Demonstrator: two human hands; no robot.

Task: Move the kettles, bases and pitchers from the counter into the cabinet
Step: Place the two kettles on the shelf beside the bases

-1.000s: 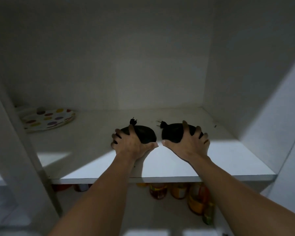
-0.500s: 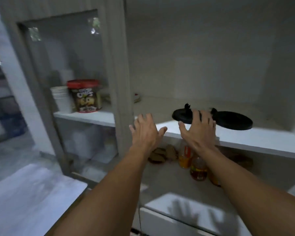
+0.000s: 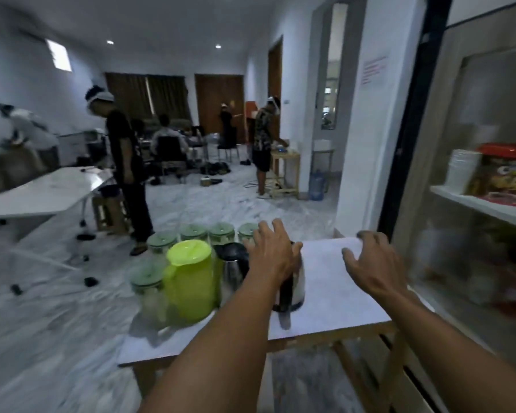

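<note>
On a white-topped wooden counter [image 3: 334, 296] stand a lime-green pitcher [image 3: 191, 281], two steel kettles with black lids, one [image 3: 234, 263] beside the pitcher and one [image 3: 292, 284] under my left hand, and several clear pitchers with green lids [image 3: 161, 242]. My left hand [image 3: 270, 251] hovers spread over the nearer kettle, holding nothing. My right hand [image 3: 370, 263] is open above the bare right part of the counter. The cabinet [image 3: 486, 204] is at the right edge; the shelf with the bases is out of view.
The cabinet's glass door shows a shelf with white cups [image 3: 462, 171] and a red-lidded snack tub [image 3: 507, 174]. Several people stand or sit in the room behind. A white table on wheels [image 3: 42, 192] is at the left. Marble floor surrounds the counter.
My hands let go of the two black bases on the cabinet shelf and pulled back. My view swung left from the cabinet to the counter, and both hands now reach over it.
</note>
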